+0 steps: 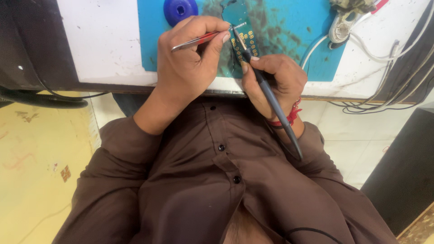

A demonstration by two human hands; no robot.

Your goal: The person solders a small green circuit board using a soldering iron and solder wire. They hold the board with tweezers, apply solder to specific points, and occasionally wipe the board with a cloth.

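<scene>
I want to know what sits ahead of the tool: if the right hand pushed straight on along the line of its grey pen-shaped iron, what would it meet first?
Most likely the small green circuit board with gold pads: the right hand already has the grey pen-shaped iron tipped onto it, beside the red-handled metal tweezers. Depth is hard to judge.

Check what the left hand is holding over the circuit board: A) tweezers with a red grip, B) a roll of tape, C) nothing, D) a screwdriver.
A: the left hand pinches metal tweezers with a red grip, tips over the circuit board.
</scene>
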